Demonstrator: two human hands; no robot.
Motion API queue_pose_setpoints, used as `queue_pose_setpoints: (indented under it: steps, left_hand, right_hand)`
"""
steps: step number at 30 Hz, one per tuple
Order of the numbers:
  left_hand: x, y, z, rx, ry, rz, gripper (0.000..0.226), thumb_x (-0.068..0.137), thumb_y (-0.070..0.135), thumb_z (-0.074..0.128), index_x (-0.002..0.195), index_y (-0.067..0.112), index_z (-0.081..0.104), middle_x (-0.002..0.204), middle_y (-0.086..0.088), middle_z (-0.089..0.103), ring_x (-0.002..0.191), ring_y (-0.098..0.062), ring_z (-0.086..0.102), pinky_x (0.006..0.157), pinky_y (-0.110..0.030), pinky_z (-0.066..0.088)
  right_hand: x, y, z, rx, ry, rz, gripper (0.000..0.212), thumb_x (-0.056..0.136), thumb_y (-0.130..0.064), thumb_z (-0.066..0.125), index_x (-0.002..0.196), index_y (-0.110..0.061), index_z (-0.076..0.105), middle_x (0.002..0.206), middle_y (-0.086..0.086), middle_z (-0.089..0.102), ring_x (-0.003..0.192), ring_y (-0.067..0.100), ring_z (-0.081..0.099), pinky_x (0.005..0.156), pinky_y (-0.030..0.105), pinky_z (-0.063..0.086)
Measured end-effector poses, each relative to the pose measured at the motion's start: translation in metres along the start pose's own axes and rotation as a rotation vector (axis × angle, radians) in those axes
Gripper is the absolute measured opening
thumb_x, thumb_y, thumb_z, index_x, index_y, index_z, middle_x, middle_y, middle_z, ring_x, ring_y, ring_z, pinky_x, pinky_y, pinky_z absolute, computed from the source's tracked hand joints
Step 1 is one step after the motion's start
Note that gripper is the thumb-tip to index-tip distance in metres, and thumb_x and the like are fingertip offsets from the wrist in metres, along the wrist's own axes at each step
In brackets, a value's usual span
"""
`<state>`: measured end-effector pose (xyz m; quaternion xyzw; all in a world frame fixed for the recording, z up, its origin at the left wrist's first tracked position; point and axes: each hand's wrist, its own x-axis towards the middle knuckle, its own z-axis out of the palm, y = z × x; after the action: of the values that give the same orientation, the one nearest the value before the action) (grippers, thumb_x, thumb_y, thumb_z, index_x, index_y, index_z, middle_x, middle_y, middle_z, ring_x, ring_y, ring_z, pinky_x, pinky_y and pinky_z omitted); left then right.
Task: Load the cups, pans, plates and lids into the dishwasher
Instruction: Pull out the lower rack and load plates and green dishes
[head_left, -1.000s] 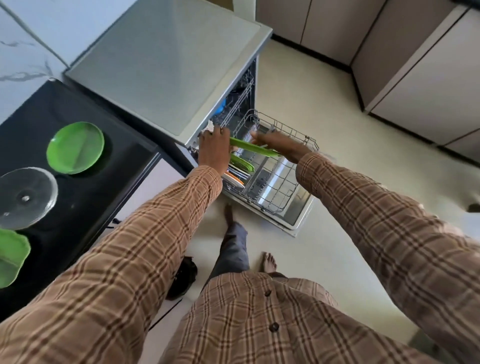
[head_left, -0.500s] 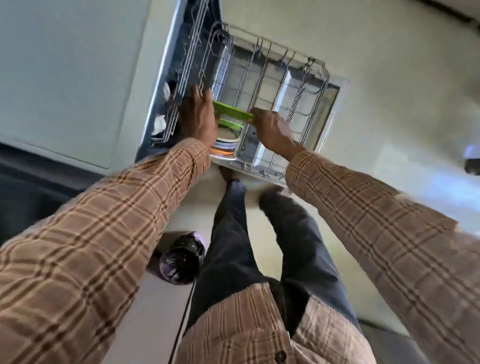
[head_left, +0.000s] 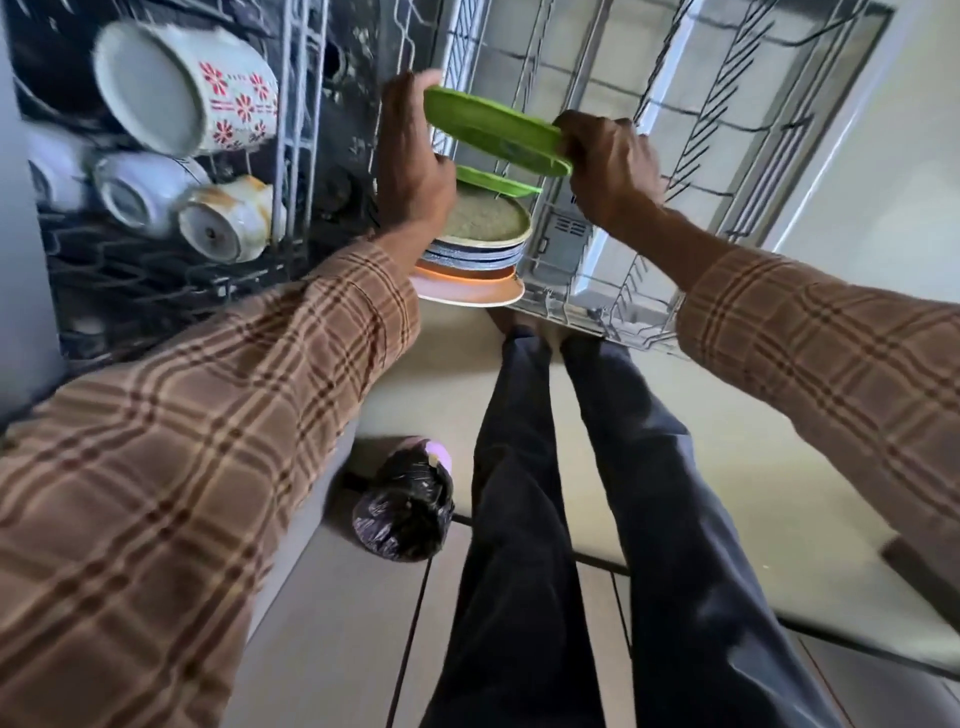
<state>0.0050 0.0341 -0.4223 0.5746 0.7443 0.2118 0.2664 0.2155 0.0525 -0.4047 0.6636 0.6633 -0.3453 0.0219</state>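
- Two hands carry one green plate (head_left: 496, 132) at the upper middle of the frame: my left hand (head_left: 413, 166) presses its left rim with the fingers fairly straight, and my right hand (head_left: 610, 166) holds the right rim in a curled grip.
- Half a second ago the plate sat lower and closer to the stack; now it is tilted, left edge higher, above the pulled-out lower rack (head_left: 675, 156).
- Just below it stands a second green plate (head_left: 498, 182), then a speckled plate (head_left: 485, 221), striped ones and an orange plate (head_left: 467, 288), all racked edge-on.
- Since a second ago my view has dropped from the table to close over the dishwasher, so the upper rack's cups (head_left: 182, 88) now fill the upper left.
- My judgement: this plate is about to go into the next free slot behind the green one; the tines there are partly hidden by my hands.
- A black bag (head_left: 402, 512) lies on the floor by my legs.
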Motion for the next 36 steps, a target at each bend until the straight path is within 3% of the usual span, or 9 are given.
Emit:
queue_pose_setpoints:
  steps: [4, 7, 11, 15, 21, 26, 31, 36]
  left_hand:
    - [0.001, -0.002, 0.003, -0.065, 0.006, -0.096, 0.071, 0.07, -0.011, 0.042, 0.139, 0.001, 0.055, 0.135, -0.014, 0.06, 0.129, -0.026, 0.056, 0.113, -0.017, 0.037]
    - [0.005, -0.004, 0.007, -0.057, 0.05, -0.116, 0.07, 0.069, -0.013, 0.041, 0.135, 0.001, 0.058, 0.134, -0.011, 0.062, 0.126, -0.025, 0.058, 0.109, -0.015, 0.04]
    - [0.012, -0.011, 0.014, -0.062, 0.098, -0.158, 0.062, 0.071, -0.015, 0.041, 0.128, 0.0, 0.062, 0.13, -0.012, 0.064, 0.124, -0.024, 0.059, 0.109, -0.031, 0.046]
    - [0.019, -0.017, 0.019, -0.037, 0.117, -0.199, 0.056, 0.074, -0.017, 0.043, 0.124, -0.001, 0.062, 0.127, -0.014, 0.064, 0.124, -0.023, 0.058, 0.111, -0.01, 0.035]
    - [0.022, -0.014, 0.016, -0.02, 0.187, -0.219, 0.053, 0.075, -0.015, 0.043, 0.123, 0.0, 0.063, 0.124, -0.012, 0.066, 0.12, -0.023, 0.061, 0.109, -0.017, 0.042]
    - [0.022, -0.008, 0.012, -0.018, 0.209, -0.208, 0.055, 0.072, -0.016, 0.042, 0.12, 0.0, 0.064, 0.122, -0.015, 0.066, 0.121, -0.029, 0.062, 0.106, -0.041, 0.049]
    - [0.016, -0.018, 0.012, 0.0, 0.143, -0.261, 0.054, 0.072, -0.013, 0.041, 0.119, 0.002, 0.064, 0.12, -0.013, 0.066, 0.119, -0.026, 0.061, 0.107, -0.033, 0.046]
    - [0.016, -0.025, 0.018, -0.007, 0.007, -0.371, 0.055, 0.078, -0.017, 0.046, 0.127, 0.003, 0.061, 0.129, -0.015, 0.063, 0.124, -0.027, 0.058, 0.108, -0.033, 0.046]
  right_hand:
    - [0.011, -0.001, 0.008, -0.011, -0.016, -0.028, 0.032, 0.095, -0.01, 0.041, 0.113, -0.023, 0.064, 0.098, 0.017, 0.067, 0.092, 0.04, 0.066, 0.07, 0.034, 0.037]
    - [0.019, 0.001, 0.011, 0.005, -0.045, -0.048, 0.03, 0.098, -0.012, 0.041, 0.112, -0.022, 0.065, 0.093, 0.014, 0.066, 0.086, 0.036, 0.064, 0.068, 0.033, 0.036]
    - [0.026, 0.002, 0.018, 0.01, -0.06, -0.098, 0.026, 0.101, -0.015, 0.043, 0.11, -0.022, 0.067, 0.088, 0.011, 0.066, 0.084, 0.036, 0.066, 0.066, 0.03, 0.034]
    - [0.037, -0.002, 0.028, 0.024, -0.078, -0.09, 0.023, 0.1, -0.019, 0.041, 0.104, -0.019, 0.064, 0.081, 0.006, 0.063, 0.082, 0.035, 0.067, 0.066, 0.032, 0.036]
    - [0.039, -0.01, 0.023, -0.013, -0.07, -0.102, 0.022, 0.102, -0.017, 0.042, 0.098, -0.02, 0.064, 0.077, 0.005, 0.059, 0.075, 0.034, 0.064, 0.064, 0.03, 0.032]
    - [0.034, -0.012, 0.023, 0.002, -0.06, -0.099, 0.022, 0.103, -0.023, 0.043, 0.101, -0.022, 0.065, 0.074, -0.002, 0.053, 0.067, 0.023, 0.044, 0.065, 0.03, 0.03]
    - [0.035, -0.004, 0.036, 0.038, -0.074, -0.099, 0.024, 0.101, -0.024, 0.043, 0.104, -0.024, 0.067, 0.081, 0.001, 0.067, 0.069, 0.024, 0.056, 0.067, 0.029, 0.035]
    - [0.044, 0.0, 0.056, 0.053, -0.144, -0.086, 0.026, 0.102, -0.015, 0.046, 0.103, -0.025, 0.07, 0.079, -0.007, 0.059, 0.072, 0.017, 0.055, 0.069, 0.026, 0.038]
